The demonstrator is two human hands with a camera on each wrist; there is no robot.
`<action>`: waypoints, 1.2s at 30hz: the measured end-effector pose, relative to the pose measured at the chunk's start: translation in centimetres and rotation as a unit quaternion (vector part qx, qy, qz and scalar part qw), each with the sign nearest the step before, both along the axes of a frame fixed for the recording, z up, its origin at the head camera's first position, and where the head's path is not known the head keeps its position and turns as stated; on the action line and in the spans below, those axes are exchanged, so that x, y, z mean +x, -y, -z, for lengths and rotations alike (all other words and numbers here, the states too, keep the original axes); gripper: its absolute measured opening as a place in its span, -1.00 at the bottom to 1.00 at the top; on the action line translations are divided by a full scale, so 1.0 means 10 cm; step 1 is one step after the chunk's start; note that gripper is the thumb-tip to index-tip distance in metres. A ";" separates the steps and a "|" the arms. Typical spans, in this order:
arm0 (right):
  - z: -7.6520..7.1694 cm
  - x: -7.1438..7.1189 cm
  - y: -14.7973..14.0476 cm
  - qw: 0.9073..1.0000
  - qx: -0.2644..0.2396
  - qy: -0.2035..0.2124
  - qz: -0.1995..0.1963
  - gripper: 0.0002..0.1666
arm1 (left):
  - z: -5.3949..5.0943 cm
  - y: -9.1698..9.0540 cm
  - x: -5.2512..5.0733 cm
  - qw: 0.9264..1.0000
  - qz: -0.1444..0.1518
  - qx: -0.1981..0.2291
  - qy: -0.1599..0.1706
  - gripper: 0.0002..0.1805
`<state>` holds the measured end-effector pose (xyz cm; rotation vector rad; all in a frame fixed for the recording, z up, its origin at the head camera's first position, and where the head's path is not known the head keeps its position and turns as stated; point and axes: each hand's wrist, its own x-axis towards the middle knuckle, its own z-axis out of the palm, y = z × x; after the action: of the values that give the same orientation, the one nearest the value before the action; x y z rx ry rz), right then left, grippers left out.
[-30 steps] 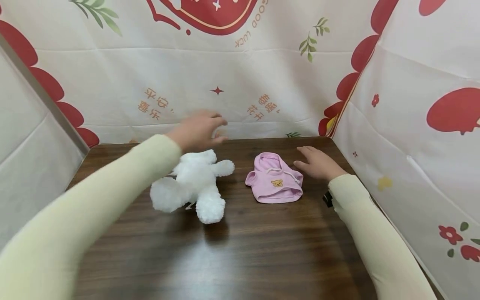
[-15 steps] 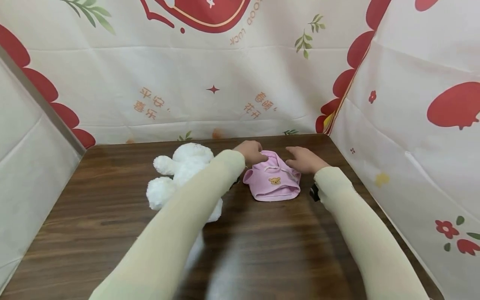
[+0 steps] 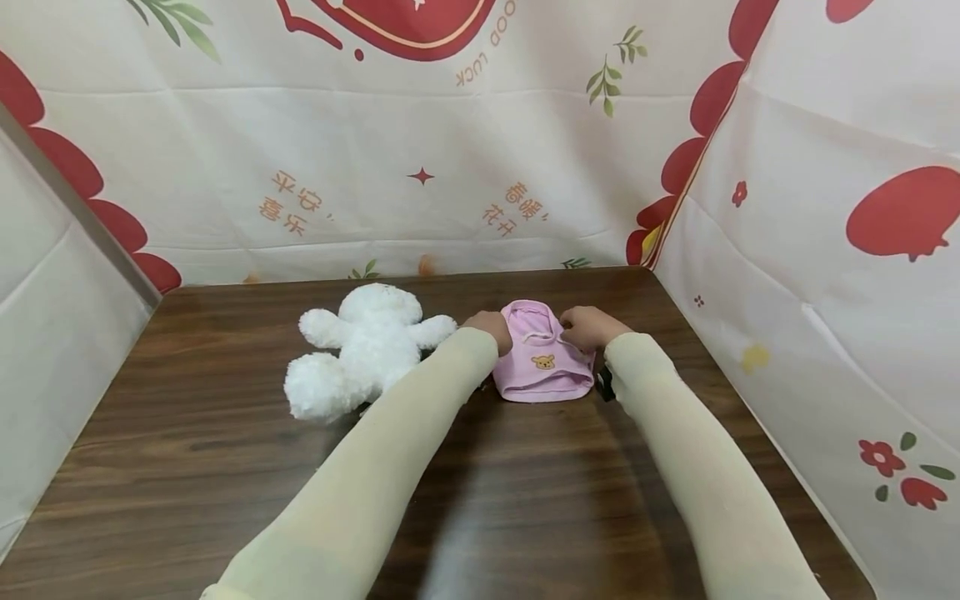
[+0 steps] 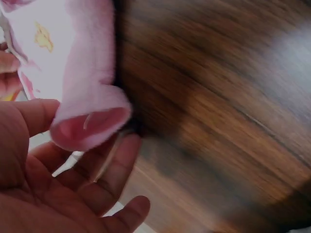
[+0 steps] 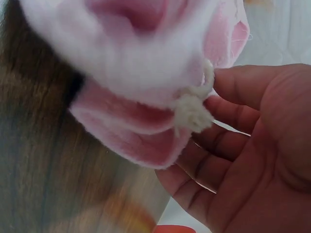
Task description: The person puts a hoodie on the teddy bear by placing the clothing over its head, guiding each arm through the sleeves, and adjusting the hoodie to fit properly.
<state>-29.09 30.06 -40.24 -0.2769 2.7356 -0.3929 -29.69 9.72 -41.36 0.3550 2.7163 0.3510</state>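
A small pink hoodie (image 3: 534, 346) with a bear-face patch and a pale drawstring lies on the table, its hood toward the back. At its left sleeve is my left hand (image 3: 491, 327); the left wrist view shows this hand (image 4: 63, 182) with the thumb against the sleeve (image 4: 90, 104) and fingers behind it. My right hand (image 3: 591, 328) is at the opposite side. In the right wrist view, its thumb and fingers pinch the hoodie's edge (image 5: 146, 150) beside the knotted drawstring end (image 5: 193, 112). The sleeve openings look partly raised.
A white plush toy (image 3: 375, 342) lies left of the hoodie, partly covered by my left forearm. The dark wooden table (image 3: 187, 483) reaches back to a printed white cloth wall (image 3: 225, 142), with another cloth wall (image 3: 817, 250) along the right.
My left hand has swung right and down from above the plush toy to the hoodie's left sleeve. My right hand has moved slightly left onto the hoodie's right side.
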 end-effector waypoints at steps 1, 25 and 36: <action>0.01 0.00 -0.01 1.000 -0.005 0.002 0.005 -0.68 | 0.00 0.01 0.00 1.000 0.001 -0.003 -0.005 -0.78; -0.75 -0.01 0.21 0.970 -0.128 -0.202 0.035 -0.81 | -1.01 0.56 -0.14 0.992 0.027 0.074 -0.100 -0.77; -1.22 0.00 0.83 0.951 -0.191 -0.243 -0.008 -0.81 | -1.59 1.44 0.14 0.975 0.036 0.195 -0.103 -0.84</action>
<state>-29.04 21.79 -28.07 -0.5614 3.1088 -0.9666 -28.29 -4.65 -25.43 0.6252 2.8137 0.8748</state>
